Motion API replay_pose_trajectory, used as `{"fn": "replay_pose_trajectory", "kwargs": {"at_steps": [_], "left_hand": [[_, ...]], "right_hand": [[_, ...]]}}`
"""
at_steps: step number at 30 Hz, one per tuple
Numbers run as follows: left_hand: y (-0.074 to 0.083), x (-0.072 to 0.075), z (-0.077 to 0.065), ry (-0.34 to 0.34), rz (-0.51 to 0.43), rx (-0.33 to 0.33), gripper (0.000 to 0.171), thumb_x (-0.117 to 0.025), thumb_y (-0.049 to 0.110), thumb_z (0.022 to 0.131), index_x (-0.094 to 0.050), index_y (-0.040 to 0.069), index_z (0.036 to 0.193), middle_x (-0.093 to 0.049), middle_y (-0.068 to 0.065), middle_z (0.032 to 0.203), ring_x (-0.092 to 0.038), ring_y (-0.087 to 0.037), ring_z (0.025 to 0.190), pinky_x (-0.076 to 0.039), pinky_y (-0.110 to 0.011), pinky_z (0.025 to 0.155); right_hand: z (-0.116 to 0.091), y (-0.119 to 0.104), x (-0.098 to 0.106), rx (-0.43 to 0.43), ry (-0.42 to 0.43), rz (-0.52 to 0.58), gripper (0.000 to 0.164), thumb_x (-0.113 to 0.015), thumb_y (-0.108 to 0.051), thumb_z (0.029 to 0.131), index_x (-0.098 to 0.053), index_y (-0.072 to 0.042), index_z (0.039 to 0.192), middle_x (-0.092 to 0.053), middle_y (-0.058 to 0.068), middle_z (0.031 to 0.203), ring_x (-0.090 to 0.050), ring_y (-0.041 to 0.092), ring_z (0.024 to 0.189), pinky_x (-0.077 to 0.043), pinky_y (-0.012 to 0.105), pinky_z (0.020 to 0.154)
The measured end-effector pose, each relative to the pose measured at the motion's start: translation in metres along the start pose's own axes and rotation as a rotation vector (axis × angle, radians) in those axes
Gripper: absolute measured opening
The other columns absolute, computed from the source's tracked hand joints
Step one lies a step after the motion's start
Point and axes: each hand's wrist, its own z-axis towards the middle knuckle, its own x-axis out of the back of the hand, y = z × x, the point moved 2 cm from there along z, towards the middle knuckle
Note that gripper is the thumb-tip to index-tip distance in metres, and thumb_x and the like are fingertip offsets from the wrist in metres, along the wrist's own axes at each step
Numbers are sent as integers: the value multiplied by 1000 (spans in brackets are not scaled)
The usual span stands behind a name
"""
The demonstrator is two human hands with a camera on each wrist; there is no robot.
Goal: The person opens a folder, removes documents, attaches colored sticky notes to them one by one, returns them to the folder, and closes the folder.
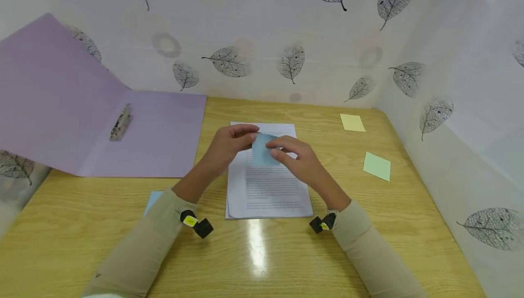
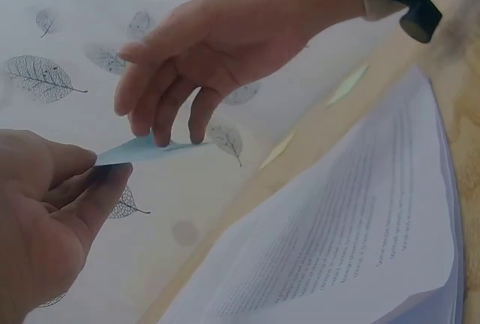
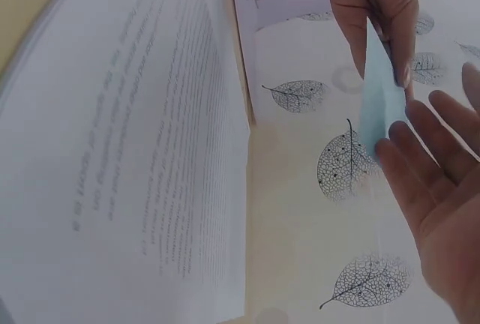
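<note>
A light blue sticky note (image 1: 264,154) is held up over a stack of printed paper (image 1: 272,193). My left hand (image 1: 227,145) pinches the note's upper left edge between thumb and fingers; the left wrist view shows this grip on the note (image 2: 124,153) from the side. From the right, the fingertips of my right hand (image 1: 300,159) touch the note's face. Seen in the right wrist view, the fingers of that hand (image 3: 450,181) are extended along the note (image 3: 381,103), with the thumb apart from it. The stack's sheets lie flat, text upward.
An open purple folder (image 1: 163,134) with a metal clip (image 1: 121,124) lies on the left, its cover raised against the wall. On the right are a yellow note (image 1: 352,123) and a green note (image 1: 377,166). Another blue piece (image 1: 153,199) shows partly beneath my left sleeve.
</note>
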Motion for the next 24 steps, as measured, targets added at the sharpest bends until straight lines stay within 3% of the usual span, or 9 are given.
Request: {"fn": "replay_pose_trajectory", "kwargs": {"at_steps": [6, 10, 13, 18, 21, 24], "left_hand": [[-3, -3, 1, 2, 60, 36, 29, -62, 11, 101, -67, 4, 128, -67, -11, 128, -68, -24, 113, -58, -31, 93], [-4, -5, 1, -13, 82, 45, 28, -62, 11, 101, -67, 4, 128, -67, -10, 129, -67, -25, 114, -58, -32, 93], [-5, -5, -2, -23, 94, 51, 28, -61, 11, 101, -67, 4, 127, -65, -12, 132, -67, -25, 115, -57, -35, 95], [-14, -3, -10, -9, 145, 101, 26, -62, 11, 101, -68, 6, 126, -65, -10, 132, -66, -23, 115, -57, -34, 96], [-25, 3, -17, 8, 202, 143, 27, -63, 12, 100, -67, 6, 126, -64, -9, 130, -67, -23, 113, -58, -33, 93], [-35, 10, -25, 15, 262, 171, 26, -65, 13, 99, -66, 4, 124, -64, -9, 127, -67, -23, 110, -58, -34, 92]], "right_hand": [[3, 2, 11, 22, 133, -129, 17, -68, -8, 96, -74, -5, 112, -66, 7, 118, -59, 14, 91, -50, 24, 71], [4, 5, 15, -49, 162, -187, 16, -67, -7, 97, -74, -6, 111, -66, 6, 113, -57, 15, 87, -48, 23, 70], [2, 7, 16, -186, 133, -142, 17, -65, -13, 99, -73, -9, 114, -68, 5, 103, -62, 23, 85, -53, 29, 70], [-5, 15, 9, -446, 28, 45, 17, -65, -21, 100, -73, -11, 112, -68, 11, 94, -63, 36, 85, -57, 47, 69], [-7, 20, 1, -507, -48, 51, 14, -66, -22, 100, -73, -13, 107, -67, 10, 92, -59, 30, 79, -55, 40, 65], [-7, 24, -10, -502, -111, 22, 11, -66, -21, 99, -73, -14, 105, -67, 8, 89, -57, 24, 75, -50, 31, 59]]}}
